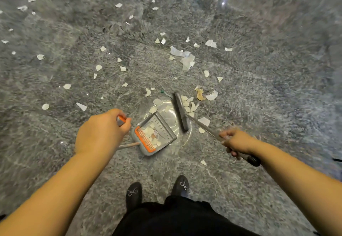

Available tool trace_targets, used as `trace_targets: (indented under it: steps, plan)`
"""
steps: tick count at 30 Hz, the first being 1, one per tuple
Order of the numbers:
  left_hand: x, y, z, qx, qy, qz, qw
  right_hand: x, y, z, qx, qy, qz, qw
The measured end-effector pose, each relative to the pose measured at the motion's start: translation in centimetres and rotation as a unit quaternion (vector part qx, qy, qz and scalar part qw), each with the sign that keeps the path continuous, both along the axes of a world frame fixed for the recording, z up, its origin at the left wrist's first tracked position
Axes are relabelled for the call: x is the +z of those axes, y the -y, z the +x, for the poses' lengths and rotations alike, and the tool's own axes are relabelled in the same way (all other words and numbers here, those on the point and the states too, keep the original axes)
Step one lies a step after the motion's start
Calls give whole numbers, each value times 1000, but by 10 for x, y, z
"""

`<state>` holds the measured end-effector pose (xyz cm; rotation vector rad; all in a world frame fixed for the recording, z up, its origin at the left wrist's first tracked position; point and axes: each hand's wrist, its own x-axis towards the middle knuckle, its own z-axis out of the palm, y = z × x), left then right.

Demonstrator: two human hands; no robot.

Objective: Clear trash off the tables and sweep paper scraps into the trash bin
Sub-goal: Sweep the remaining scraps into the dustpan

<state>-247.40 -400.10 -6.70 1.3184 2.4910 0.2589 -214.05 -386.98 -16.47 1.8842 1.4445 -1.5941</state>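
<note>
Grey speckled stone floor point(259, 87) fills the view, glossy, light glints seen at the far edge; white paper scraps point(187, 60) are strewn over it, scattered thin to the far left and top, a larger crumpled cluster lying ahead of centre, more bunched near the broom; two bare forearms are seen reaching in from the bottom corners, dark clothing and two black shoes point(180, 185) with small bows shown at bottom centre.

Grey dustpan point(154, 134) is set on the floor between the hands, orange comb strip along its near edge, several scraps already lying inside it, mouth turned away toward the broom; its long handle is gripped at an orange-trimmed top by the left hand point(100, 130), fingers curled closed round it.

Broom point(181, 113) is held by the right hand point(236, 141), fist wrapped tight on the metal shaft just above a black grip end; grey broom head is angled on the floor just beside the dustpan's mouth, a pile of scraps touching its far side; a tan scrap point(200, 95) lies just beyond that pile.

Hands are well apart, each clamped on its own tool; no trash bin or tables are in view.
</note>
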Motion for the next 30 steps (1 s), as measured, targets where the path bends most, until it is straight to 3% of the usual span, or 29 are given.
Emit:
trace_targets:
  steps: [9,17,30]
  plan:
    - [-6,-41,-31,-130,-5,-25,991,20,74,-30,-177,-15,-27,984]
    - [-11,-78,-51,-255,10,-47,966,0,155,-63,-359,-3,-5,933]
    - [-23,-107,-31,-373,0,-45,927,-12,230,-73,-493,46,-5,869]
